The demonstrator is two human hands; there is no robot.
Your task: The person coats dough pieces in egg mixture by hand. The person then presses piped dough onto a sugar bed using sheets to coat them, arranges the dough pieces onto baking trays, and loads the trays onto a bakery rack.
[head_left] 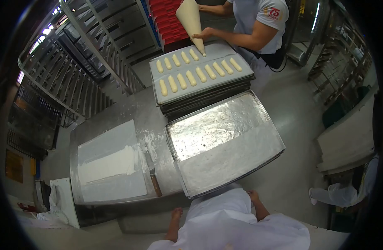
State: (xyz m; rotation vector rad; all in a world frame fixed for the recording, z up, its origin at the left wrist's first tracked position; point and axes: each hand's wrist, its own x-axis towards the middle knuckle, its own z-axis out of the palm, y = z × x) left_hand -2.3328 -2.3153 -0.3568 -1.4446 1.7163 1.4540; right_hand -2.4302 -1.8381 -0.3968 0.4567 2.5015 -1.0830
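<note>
My left hand (177,213) hangs low in front of the steel table's front edge, fingers loosely bent and holding nothing. On the other side of my white apron, my right hand (254,197) hangs by the near right corner of a baking tray (216,133), also without anything in it. That tray is shiny and greased at the back, with a sheet of parchment paper (233,156) over its front part. Left of it, a spatula with a wooden handle (155,183) lies beside a paper sheet (110,137) spread with flour (112,166).
Behind, a co-worker (258,25) squeezes a piping bag (189,18) over a paper-lined tray on a tray stack (208,98), with several piped dough strips (190,78). A rack (75,62) stands at the left. Another person (345,193) is at the right.
</note>
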